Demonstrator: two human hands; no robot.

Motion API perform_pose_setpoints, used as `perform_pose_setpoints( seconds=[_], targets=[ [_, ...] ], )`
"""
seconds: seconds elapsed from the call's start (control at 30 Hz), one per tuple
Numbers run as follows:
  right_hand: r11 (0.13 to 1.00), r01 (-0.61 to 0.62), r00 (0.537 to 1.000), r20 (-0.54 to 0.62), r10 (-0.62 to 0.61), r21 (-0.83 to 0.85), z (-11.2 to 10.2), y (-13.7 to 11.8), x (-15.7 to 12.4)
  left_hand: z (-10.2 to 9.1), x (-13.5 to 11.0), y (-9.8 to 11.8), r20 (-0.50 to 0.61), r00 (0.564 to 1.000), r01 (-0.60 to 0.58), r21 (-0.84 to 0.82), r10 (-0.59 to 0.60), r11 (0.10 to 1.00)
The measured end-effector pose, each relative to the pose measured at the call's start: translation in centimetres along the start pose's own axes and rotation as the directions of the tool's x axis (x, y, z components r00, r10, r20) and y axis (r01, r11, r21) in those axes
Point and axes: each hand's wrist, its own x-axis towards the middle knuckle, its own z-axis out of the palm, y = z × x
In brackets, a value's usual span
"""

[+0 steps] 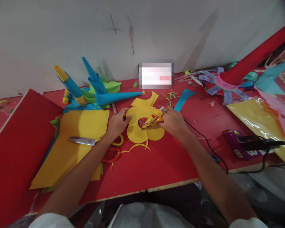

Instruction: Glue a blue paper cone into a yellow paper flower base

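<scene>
A yellow flower-shaped paper cutout (pixel 142 128) lies on the red table (pixel 156 167) with a small red and multicoloured patch at its middle. My left hand (pixel 118 123) rests on the cutout's left edge, fingers curled and pressing it down. My right hand (pixel 173 122) is closed around a yellow and orange tool (pixel 154 119) with a black cable (pixel 204 139) running off to the right; its tip touches the middle of the cutout.
Scissors (pixel 95 144) with red handles lie on a stack of yellow paper sheets (pixel 73 142) at left. Blue paper cones (pixel 97 91) stand behind. A red board (pixel 16 148) covers the left side. A purple box (pixel 239 144), a red roll (pixel 256 57) and coloured paper lie at right.
</scene>
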Motion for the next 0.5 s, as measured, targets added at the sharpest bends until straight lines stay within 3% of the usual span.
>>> perform_pose_setpoints(
  seconds=[0.5],
  targets=[
    [0.999,0.044,0.999,-0.027,-0.043,0.029,0.46,-0.22,0.08,-0.06,-0.05,0.02,0.005,1.0,0.004,-0.015,-0.004,1.0]
  ],
)
